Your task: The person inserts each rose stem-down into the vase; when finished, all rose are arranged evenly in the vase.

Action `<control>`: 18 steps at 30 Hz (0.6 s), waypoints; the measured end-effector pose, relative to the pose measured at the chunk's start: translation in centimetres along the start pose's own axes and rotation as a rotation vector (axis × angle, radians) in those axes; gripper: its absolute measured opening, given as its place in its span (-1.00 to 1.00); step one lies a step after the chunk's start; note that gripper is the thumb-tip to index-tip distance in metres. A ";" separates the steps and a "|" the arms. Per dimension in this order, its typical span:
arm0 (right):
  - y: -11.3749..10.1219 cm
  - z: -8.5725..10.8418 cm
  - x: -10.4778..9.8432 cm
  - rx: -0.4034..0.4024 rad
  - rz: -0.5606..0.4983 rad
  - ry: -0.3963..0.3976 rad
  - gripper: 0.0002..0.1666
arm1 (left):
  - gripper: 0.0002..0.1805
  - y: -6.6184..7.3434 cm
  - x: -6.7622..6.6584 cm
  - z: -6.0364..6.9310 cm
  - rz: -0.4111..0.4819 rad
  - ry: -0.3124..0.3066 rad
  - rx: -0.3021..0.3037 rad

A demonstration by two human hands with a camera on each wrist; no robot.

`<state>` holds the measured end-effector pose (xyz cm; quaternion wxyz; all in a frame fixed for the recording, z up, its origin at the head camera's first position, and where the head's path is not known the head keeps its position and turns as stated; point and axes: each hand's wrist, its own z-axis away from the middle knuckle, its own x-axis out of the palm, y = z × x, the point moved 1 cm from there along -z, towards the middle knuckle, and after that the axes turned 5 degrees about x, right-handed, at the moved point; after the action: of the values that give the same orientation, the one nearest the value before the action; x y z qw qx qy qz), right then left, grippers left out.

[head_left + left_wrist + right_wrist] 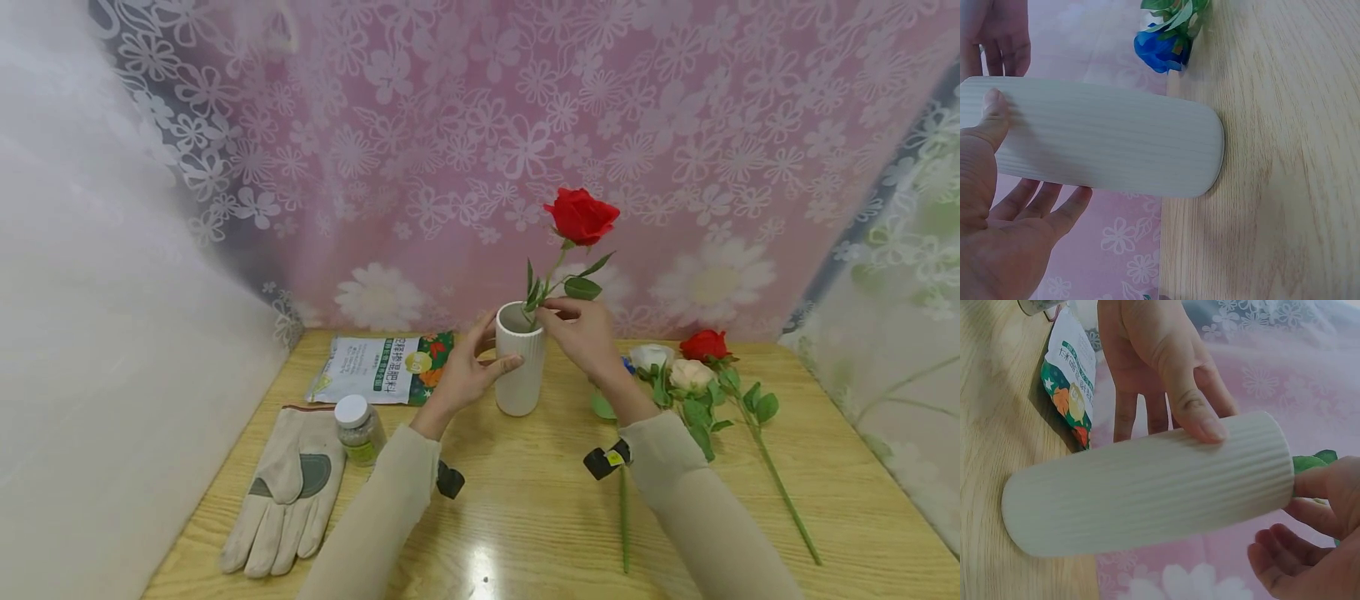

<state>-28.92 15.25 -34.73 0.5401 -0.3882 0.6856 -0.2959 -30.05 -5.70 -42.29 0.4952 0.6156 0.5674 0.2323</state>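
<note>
A white ribbed vase [519, 371] stands upright near the table's back edge. My left hand [468, 367] holds its upper left side, thumb on the front and fingers round the side; the left wrist view shows the same hand [1016, 219] on the vase [1110, 137]. At the vase's mouth my right hand [581, 337] pinches the stem of a red rose [582, 217], whose lower end is inside the vase. In the right wrist view the right hand [1322, 531] is at the rim of the vase [1154, 487], with green leaves behind its fingers.
Left on the table [525, 517] are a fertilizer bag [367, 371], a white-lidded jar [360, 429] and work gloves [288, 492]. To the right lie a white rose [651, 357], a peach rose [692, 377], another red rose [705, 344] and a blue flower [1160, 49], partly hidden by the right arm.
</note>
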 end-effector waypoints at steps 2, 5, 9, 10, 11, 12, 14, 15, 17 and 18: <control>0.1 0.3 -0.5 -0.003 0.025 -0.036 -0.49 | -0.03 0.0 0.0 0.0 -0.001 0.001 0.005; 0.3 0.8 -1.3 -0.026 0.067 -0.094 -0.48 | -0.03 -0.1 0.0 0.0 0.001 0.006 0.008; 1.0 1.5 -2.4 -0.025 0.117 -0.163 -0.48 | -0.04 -0.1 0.0 0.0 0.012 0.005 0.005; 1.3 1.8 -2.8 -0.025 0.128 -0.175 -0.48 | -0.05 -0.1 0.0 0.0 0.016 0.003 0.005; 1.7 2.0 -3.1 -0.022 0.142 -0.182 -0.48 | -0.05 -0.1 0.0 0.0 0.021 0.000 0.004; 2.1 2.2 -3.6 -0.020 0.156 -0.184 -0.49 | -0.05 -0.1 0.0 0.0 0.024 -0.003 0.004; 3.1 2.6 -4.6 -0.025 0.170 -0.182 -0.50 | -0.05 -0.2 0.0 -0.1 0.028 -0.006 0.002; 3.6 2.8 -5.1 -0.025 0.173 -0.178 -0.50 | -0.05 -0.2 0.0 -0.1 0.025 -0.006 0.000; 4.8 3.1 -6.3 -0.026 0.177 -0.159 -0.51 | -0.05 -0.2 0.0 -0.1 0.024 -0.005 -0.002; 5.4 3.3 -7.0 -0.021 0.178 -0.151 -0.50 | -0.04 -0.2 0.0 -0.1 0.024 -0.004 -0.004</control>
<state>-26.09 24.06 -36.37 0.6104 -0.3526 0.6776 -0.2096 -30.21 -5.76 -42.42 0.4947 0.6218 0.5586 0.2378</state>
